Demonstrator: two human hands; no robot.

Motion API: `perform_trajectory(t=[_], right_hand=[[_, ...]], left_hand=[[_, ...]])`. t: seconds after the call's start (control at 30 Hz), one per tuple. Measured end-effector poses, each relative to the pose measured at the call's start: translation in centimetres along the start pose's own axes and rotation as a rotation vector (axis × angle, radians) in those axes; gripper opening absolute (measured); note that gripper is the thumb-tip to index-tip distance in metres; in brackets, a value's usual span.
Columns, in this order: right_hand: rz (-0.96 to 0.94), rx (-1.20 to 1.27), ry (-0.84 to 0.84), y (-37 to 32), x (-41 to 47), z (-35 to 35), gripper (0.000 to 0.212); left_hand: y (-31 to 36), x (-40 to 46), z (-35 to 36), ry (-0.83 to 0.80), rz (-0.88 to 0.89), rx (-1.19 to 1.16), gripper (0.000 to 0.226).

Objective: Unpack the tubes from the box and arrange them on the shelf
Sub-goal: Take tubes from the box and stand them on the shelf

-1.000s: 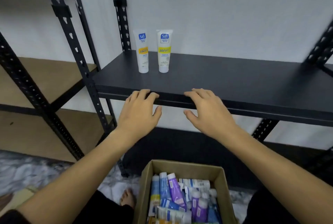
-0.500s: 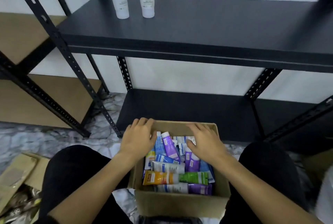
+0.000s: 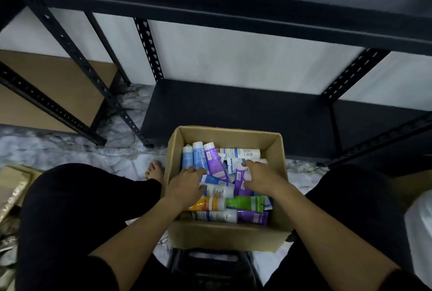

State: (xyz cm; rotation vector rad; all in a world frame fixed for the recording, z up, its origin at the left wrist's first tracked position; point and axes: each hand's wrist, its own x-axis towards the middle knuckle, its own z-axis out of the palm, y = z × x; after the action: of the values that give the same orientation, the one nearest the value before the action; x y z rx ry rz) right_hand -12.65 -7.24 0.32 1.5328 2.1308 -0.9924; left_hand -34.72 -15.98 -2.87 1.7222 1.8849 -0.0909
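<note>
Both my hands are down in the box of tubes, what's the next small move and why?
Probably curl the right hand round the purple tube under its fingers and lift. Both hands rest on the pile in the box; neither visibly grips a tube yet.

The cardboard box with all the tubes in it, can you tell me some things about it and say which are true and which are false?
1. Both hands are inside the brown cardboard box. True.
2. The box is empty. False: it holds many tubes.
3. The orange tube lies beside the green tube. True.
4. The box stands on the black metal shelf. False: it stands low, between the person's knees.
5. The left hand holds a tube up high. False: it rests on tubes.
</note>
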Motion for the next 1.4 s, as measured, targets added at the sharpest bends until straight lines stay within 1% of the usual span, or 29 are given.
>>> perform_trajectory(t=[0.1,0.17,0.3,0.53,0.63,0.77,0.9,1.0,1.07,1.13,1.23,1.33,1.4], right_hand=[[0.025,0.001,-0.028,0.6,0.6,0.1,0.069],[0.039,0.002,-0.037,0.9,1.0,0.0,0.069],[0.051,0.001,-0.053,1.5,1.7,0.1,0.071],[0.069,-0.009,-0.133,1.5,2.5,0.7,0.077],[0.072,-0.004,-0.144,1.4,2.9,1.0,0.078],[0.093,0.011,-0.12,1.5,3.5,1.3,0.077],[0.126,-0.014,-0.121,1.5,3.5,1.3,0.059],[0.148,-0.014,-0.145,1.3,3.5,1.3,0.045],[0.164,-0.005,-0.151,1.2,3.5,1.4,0.035],[0.191,0.008,-0.157,1.2,3.6,1.6,0.035],[0.237,0.034,-0.166,1.1,3.1,1.6,0.044],[0.284,0.054,-0.205,1.1,2.7,1.5,0.034],[0.319,0.089,-0.239,1.3,2.6,1.3,0.035]], left_hand=[[-0.9,0.8,0.8,-0.052,-0.042,-0.088,0.048],[-1.4,1.3,1.3,-0.062,-0.054,-0.085,0.048],[-1.6,2.2,2.5,-0.095,-0.045,-0.02,0.05],[-2.2,3.4,4.2,-0.136,0.0,0.199,0.044],[-2.3,3.5,4.5,-0.147,-0.02,0.21,0.044],[-2.3,3.5,4.5,-0.143,-0.08,0.106,0.043],[-2.4,3.6,4.3,-0.161,-0.088,0.07,0.023],[-2.5,3.7,3.9,-0.154,-0.094,0.022,0.02],[-2.6,3.8,3.7,-0.136,-0.087,-0.056,0.02],[-2.7,3.7,3.3,-0.113,-0.078,-0.153,0.02],[-2.6,3.5,2.8,-0.074,-0.052,-0.318,0.017],[-2.3,3.1,2.2,-0.05,-0.035,-0.49,0.014],[-2.2,2.9,1.9,-0.042,-0.013,-0.571,0.014]])
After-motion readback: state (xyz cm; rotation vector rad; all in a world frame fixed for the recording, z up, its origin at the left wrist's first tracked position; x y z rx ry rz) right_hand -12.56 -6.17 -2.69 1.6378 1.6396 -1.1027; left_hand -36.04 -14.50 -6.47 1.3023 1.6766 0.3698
